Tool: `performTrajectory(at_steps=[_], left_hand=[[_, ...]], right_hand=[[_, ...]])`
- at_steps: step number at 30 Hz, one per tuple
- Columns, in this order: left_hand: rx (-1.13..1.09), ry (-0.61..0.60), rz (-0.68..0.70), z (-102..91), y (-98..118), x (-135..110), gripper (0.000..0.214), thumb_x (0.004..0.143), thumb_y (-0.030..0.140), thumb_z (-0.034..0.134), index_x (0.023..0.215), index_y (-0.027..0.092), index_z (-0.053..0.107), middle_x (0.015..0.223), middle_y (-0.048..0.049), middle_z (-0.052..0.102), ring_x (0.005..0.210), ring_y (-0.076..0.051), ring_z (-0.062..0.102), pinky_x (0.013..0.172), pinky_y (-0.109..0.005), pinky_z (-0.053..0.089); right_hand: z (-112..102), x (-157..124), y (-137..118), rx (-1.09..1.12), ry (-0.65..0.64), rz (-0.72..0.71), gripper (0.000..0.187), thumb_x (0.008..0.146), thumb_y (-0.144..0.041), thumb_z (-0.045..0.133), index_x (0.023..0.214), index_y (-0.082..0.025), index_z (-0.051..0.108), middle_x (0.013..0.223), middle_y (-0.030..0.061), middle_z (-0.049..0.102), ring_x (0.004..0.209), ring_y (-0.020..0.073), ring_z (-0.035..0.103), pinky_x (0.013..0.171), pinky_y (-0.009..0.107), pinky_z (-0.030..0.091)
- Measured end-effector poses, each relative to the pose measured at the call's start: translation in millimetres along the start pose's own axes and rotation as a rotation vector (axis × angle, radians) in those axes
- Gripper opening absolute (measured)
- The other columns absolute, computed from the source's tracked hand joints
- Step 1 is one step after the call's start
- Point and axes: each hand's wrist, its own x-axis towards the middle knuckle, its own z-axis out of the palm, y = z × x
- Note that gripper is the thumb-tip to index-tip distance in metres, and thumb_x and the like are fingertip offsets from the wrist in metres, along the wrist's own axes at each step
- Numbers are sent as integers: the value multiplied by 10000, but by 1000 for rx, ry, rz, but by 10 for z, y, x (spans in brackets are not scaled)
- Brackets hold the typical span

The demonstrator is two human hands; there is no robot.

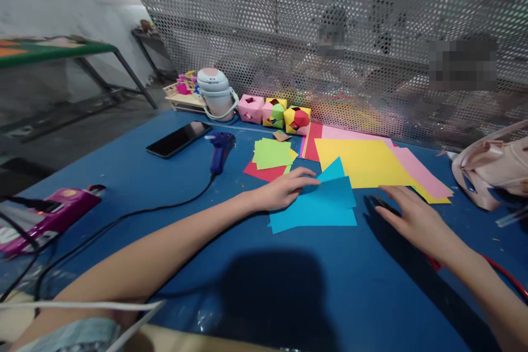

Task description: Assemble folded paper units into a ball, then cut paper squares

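Note:
My left hand [287, 189] rests on overlapping blue paper sheets [319, 209], fingers stretched across their left part. One pointed blue corner stands out at the top. My right hand [412, 220] is over the table, a little right of the blue sheets and apart from them, with fingers extended and thumb apart. A dark patch shows between thumb and fingers; whether it is shadow or an object I cannot make out. Just beyond that hand lies a large yellow sheet [358, 162] over pink paper [424, 170]. Small green paper pieces [272, 154] lie on red paper beyond my left hand.
A blue glue gun [221, 151], a phone [179, 139] and a purple power strip [61, 212] with cords are on the left. Folded paper balls [297, 119] and a lidded bottle [216, 96] stand near the perforated metal screen [256, 22]. A pink bag [490, 165] sits right.

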Motion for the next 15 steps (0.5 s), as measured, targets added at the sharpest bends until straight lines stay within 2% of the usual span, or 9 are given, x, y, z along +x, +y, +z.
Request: performTrajectory(at_steps=[2, 4, 6, 8, 10, 12, 14, 15], left_hand=[[-16, 4, 34, -9, 78, 15, 469, 883, 22, 377, 1292, 209, 510, 1304, -141, 491, 1246, -219, 485, 1026, -419, 443], [-14, -2, 63, -14, 157, 26, 469, 892, 28, 364, 1299, 215, 502, 1300, -141, 491, 1237, -214, 493, 1011, -407, 458], [4, 6, 77, -10, 217, 29, 470, 897, 33, 357, 1305, 223, 493, 1307, -137, 486, 1241, -209, 492, 1010, -398, 462], [34, 64, 61, -2, 245, 27, 443, 904, 56, 384, 1300, 225, 490, 1327, -136, 474, 1258, -214, 478, 1021, -406, 454], [69, 156, 18, 6, 242, 22, 396, 910, 90, 423, 1279, 211, 500, 1340, -141, 465, 1275, -226, 460, 1041, -428, 435], [103, 234, -33, 12, 221, 14, 347, 915, 116, 440, 1243, 196, 523, 1333, -144, 472, 1280, -234, 453, 1057, -446, 416], [129, 235, -69, 20, 203, 3, 309, 924, 141, 440, 1211, 189, 544, 1320, -144, 487, 1270, -235, 464, 1056, -444, 416], [139, 203, -77, 27, 201, -4, 294, 928, 161, 446, 1201, 187, 552, 1319, -145, 492, 1265, -238, 469, 1049, -438, 422]], right_hand=[[15, 169, -210, 156, 25, -6, 500, 878, -449, 512, 1313, -205, 479, 1298, 136, 573, 1139, 293, 584, 872, 422, 528], [38, 300, -397, 318, 12, -32, 468, 866, -423, 537, 1286, -218, 511, 1230, 110, 625, 1003, 250, 644, 762, 361, 553], [52, 393, -488, 421, -23, -62, 296, 873, -377, 523, 1103, -223, 631, 1023, 65, 710, 835, 213, 669, 692, 322, 539], [49, 463, -409, 452, -25, -43, 221, 873, -353, 510, 912, -222, 683, 856, 37, 726, 747, 200, 659, 671, 309, 519], [30, 523, -135, 428, 55, 68, 227, 850, -373, 528, 861, -215, 690, 817, 38, 719, 737, 210, 650, 655, 310, 505], [-1, 560, 288, 352, 224, 288, 260, 817, -404, 556, 878, -189, 688, 773, 50, 701, 694, 217, 639, 615, 312, 489], [-38, 550, 753, 253, 381, 572, 330, 814, -392, 544, 960, -127, 674, 698, 63, 669, 583, 200, 612, 544, 302, 463], [-56, 525, 968, 220, 418, 624, 381, 830, -369, 521, 1034, -74, 649, 680, 79, 657, 547, 196, 600, 527, 306, 453]])
